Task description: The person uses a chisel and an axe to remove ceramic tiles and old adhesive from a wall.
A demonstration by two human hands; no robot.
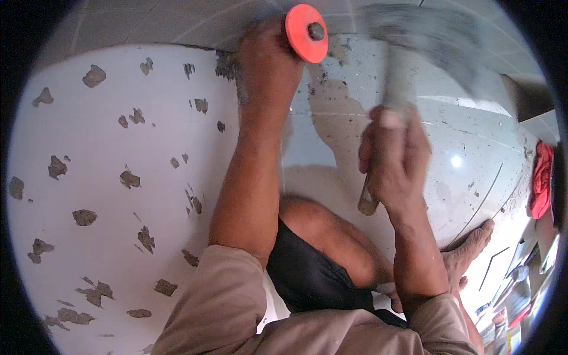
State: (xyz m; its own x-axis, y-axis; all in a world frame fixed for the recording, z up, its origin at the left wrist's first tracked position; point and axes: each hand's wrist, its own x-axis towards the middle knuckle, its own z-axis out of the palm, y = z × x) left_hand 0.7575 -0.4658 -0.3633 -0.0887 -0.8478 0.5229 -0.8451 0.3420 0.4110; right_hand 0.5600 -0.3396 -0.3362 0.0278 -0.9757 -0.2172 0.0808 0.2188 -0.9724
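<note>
My left hand point(270, 62) is closed around a chisel with a round red-orange hand guard point(306, 33), its metal striking end pointing up through the guard. The chisel's tip is hidden behind the hand, close to where the white wall meets the grey tiles. In my right hand point(397, 155) is the handle of a hammer point(399, 75), raised to the right of the chisel. The hammer's head is blurred by motion and apart from the chisel. The white wall surface point(102, 146) at left bears scattered chipped patches showing grey material, with a rough chipped strip beside my left hand.
Grey tiles point(177, 22) run along the top. Small dark debris and a wet-looking patch point(344, 106) lie on the pale floor point(448, 191). My bent knee and bare foot point(468, 248) are below. A red cloth point(541, 179) and assorted items are at the far right.
</note>
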